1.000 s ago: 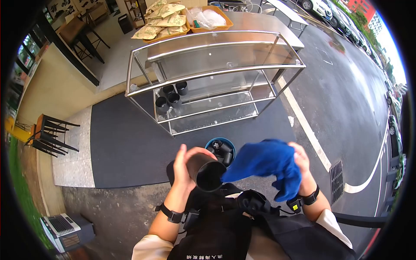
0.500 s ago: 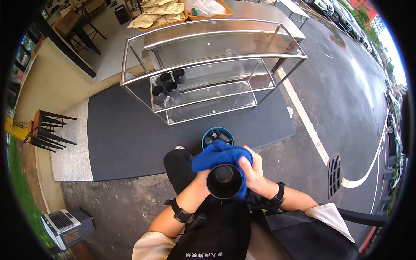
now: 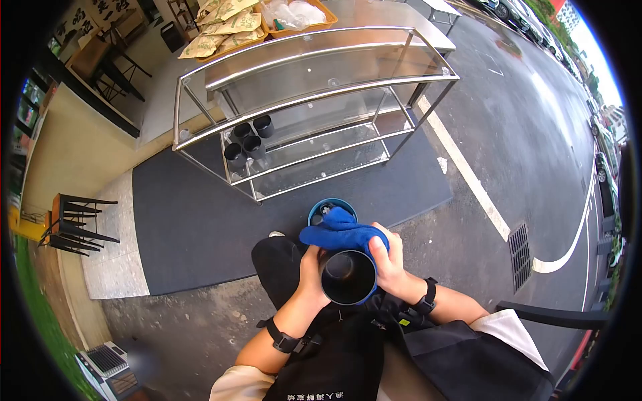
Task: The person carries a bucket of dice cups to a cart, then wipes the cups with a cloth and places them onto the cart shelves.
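A black cylindrical cup (image 3: 348,278) is held in front of my body, its open mouth turned up toward me. My left hand (image 3: 311,275) is closed round the cup's left side. My right hand (image 3: 393,266) grips a blue cloth (image 3: 344,235) and presses it against the cup's right and far side. Part of the cloth hangs over the far side of the cup, and the fingertips behind it are hidden. Just beyond the cloth, a teal bucket (image 3: 313,212) on the floor has dark items inside, partly covered from view.
Several black cups (image 3: 253,145) stand on the lower shelf of a metal rack (image 3: 314,100) ahead. Behind it are paper packets (image 3: 224,30) and an orange tray (image 3: 328,19) on a table. Stools (image 3: 73,220) are at left; a drain grate (image 3: 520,257) lies at right.
My left hand has shifted up the cup's side, with more of its fingers and thumb showing. The cloth has bunched differently, uncovering more of the bucket. The whole view has turned slightly.
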`<state>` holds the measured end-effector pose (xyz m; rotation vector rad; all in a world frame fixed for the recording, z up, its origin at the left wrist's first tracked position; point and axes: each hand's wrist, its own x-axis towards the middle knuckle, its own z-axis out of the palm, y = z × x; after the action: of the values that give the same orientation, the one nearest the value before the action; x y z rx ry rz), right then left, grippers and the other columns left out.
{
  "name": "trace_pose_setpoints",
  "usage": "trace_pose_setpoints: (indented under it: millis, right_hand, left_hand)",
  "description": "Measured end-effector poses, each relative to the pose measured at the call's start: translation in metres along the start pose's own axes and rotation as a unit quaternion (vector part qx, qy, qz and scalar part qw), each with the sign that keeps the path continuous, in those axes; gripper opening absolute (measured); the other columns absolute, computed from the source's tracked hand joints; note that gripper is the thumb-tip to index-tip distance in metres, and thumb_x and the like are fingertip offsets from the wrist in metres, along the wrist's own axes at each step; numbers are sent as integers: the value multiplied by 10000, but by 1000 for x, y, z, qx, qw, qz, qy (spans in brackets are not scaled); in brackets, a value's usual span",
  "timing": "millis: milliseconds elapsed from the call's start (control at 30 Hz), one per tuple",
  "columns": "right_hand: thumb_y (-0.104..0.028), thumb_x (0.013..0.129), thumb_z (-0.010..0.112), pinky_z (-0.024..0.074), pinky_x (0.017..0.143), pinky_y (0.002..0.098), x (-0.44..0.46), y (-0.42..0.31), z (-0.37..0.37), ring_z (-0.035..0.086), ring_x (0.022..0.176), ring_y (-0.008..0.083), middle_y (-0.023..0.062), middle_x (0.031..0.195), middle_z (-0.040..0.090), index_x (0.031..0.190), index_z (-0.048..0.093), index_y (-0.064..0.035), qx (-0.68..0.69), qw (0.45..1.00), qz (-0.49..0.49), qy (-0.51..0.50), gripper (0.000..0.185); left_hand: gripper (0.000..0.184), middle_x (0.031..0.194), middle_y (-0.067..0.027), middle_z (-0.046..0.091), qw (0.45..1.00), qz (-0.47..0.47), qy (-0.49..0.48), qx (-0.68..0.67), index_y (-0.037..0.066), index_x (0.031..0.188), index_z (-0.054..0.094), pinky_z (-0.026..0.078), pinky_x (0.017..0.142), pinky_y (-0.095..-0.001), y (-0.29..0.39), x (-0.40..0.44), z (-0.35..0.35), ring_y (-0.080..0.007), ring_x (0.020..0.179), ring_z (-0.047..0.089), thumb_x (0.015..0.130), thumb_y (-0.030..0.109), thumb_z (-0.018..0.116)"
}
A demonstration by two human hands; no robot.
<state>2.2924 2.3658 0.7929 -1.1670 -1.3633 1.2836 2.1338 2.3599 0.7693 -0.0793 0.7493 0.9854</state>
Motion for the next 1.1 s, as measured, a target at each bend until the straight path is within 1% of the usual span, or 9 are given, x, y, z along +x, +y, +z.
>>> trace_pose_setpoints:
  millis: [167, 267, 300, 367, 633, 767, 833, 933, 1100]
  right_hand:
    - [-363, 1017, 546, 505, 664, 297, 21, -14, -6, 583, 720, 90, 29, 862, 663, 937, 631, 5, 100, 974, -26, 200, 386]
    - [-420, 840, 695, 525, 898, 375, 2, -26, -46, 697, 935, 308, 154, 997, 709, 1046, 645, 5, -72, 971, -219, -57, 475]
    - [-304, 773, 724, 452, 1034, 459, 11, -34, -52, 658, 1041, 360, 175, 1067, 684, 1129, 618, 14, -202, 888, -362, -201, 489]
    - [-232, 743, 719, 336, 1140, 510, 8, -49, -31, 620, 1128, 318, 167, 1168, 649, 1158, 581, 10, -320, 835, -300, -331, 500]
    - [-171, 751, 728, 108, 1206, 628, 19, -21, -20, 652, 988, 327, 116, 931, 634, 1055, 554, -13, -301, 844, -249, -368, 385]
    - [-209, 687, 687, 105, 1205, 643, 3, 6, -4, 678, 835, 325, 120, 704, 628, 708, 674, -28, -444, 720, -229, -481, 183]
    - [-189, 725, 631, 91, 1200, 663, -11, 27, -1, 683, 782, 286, 99, 717, 633, 689, 661, -36, -487, 708, -330, -390, 160]
    - [-160, 736, 595, 81, 1183, 701, -17, 39, 12, 672, 738, 252, 66, 705, 622, 653, 650, -56, -386, 829, -333, -232, 144]
    - [-155, 691, 604, 65, 1159, 747, -33, 51, 19, 621, 715, 232, 40, 630, 546, 612, 647, -71, -444, 812, -298, -236, 123]
  left_hand:
    - [503, 1157, -153, 676, 999, 17, 1, -46, 19, 1202, 608, 538, 940, -406, -2, 5, -19, -294, 1093, 654, 1040, 406, 330]
    - [468, 1148, -127, 674, 995, 62, 69, -26, 32, 1153, 607, 503, 970, -410, 13, 1, -27, -267, 1108, 635, 1055, 377, 307]
    - [480, 1137, -122, 677, 995, 59, 74, -4, 34, 1134, 612, 502, 963, -399, 12, 1, -32, -257, 1100, 637, 1057, 394, 304]
    - [509, 1117, -111, 684, 995, 48, 76, 46, 37, 1096, 621, 502, 950, -377, 8, 5, -42, -237, 1083, 641, 1060, 429, 299]
    - [338, 1038, -75, 678, 978, 95, 163, 87, 98, 974, 605, 516, 873, -398, 8, -4, -37, -216, 947, 644, 1033, 373, 419]
    - [328, 876, -92, 664, 852, 275, 52, 443, 45, 889, 546, 499, 785, -346, 11, 10, -56, -199, 825, 635, 1060, 285, 401]
    - [306, 838, -101, 660, 805, 304, 67, 505, 24, 866, 544, 473, 771, -313, 20, 2, -36, -176, 796, 608, 1050, 228, 410]
    - [294, 838, -112, 672, 793, 340, 56, 503, 20, 868, 544, 479, 786, -303, 22, -3, -26, -168, 806, 620, 1047, 203, 398]
    - [277, 825, -128, 685, 733, 381, 72, 558, 19, 879, 546, 474, 803, -325, 20, -19, -5, -189, 809, 623, 1034, 196, 400]
